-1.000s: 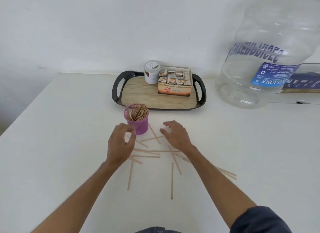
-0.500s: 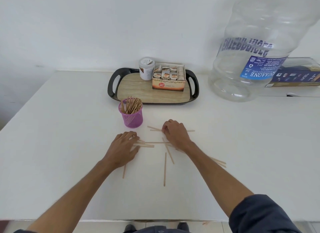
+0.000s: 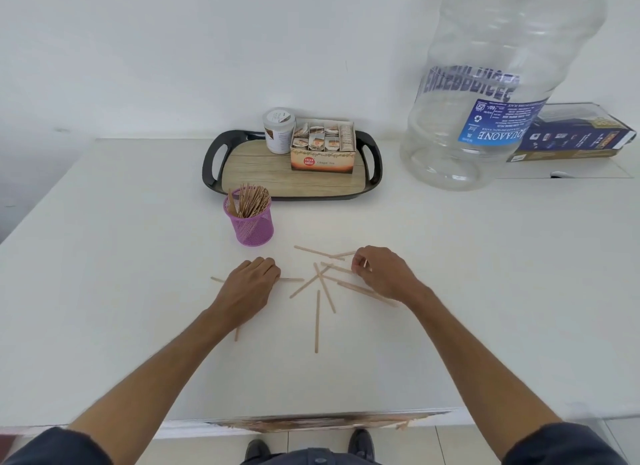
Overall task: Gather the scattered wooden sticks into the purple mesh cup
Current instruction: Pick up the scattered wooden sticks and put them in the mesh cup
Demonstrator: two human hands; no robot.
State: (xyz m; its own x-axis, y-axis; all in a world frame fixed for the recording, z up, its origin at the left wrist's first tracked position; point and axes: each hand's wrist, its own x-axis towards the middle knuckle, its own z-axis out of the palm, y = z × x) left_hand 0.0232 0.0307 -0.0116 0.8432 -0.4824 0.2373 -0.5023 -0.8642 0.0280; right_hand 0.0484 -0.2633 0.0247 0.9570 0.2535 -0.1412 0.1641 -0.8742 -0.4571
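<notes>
The purple mesh cup (image 3: 250,224) stands upright on the white table (image 3: 104,257), holding a bundle of wooden sticks (image 3: 252,201). Several loose sticks (image 3: 317,321) lie scattered in front of it, between my hands. My left hand (image 3: 250,291) rests palm down over sticks, its fingers curled on one that pokes out on both sides. To the right, my right hand (image 3: 382,274) pinches the end of a stick between thumb and fingers just above the table.
A black tray (image 3: 214,160) with a wood-look base sits behind the cup, carrying a white jar (image 3: 278,130) and a box of tea sachets (image 3: 323,149). A large clear water jug (image 3: 485,84) stands at back right beside a dark blue box (image 3: 575,139). The table's near edge (image 3: 311,419) is chipped.
My left hand came down from beside the cup onto the sticks. My right hand shifted right and closed its fingers on a stick. The camera view pulled back.
</notes>
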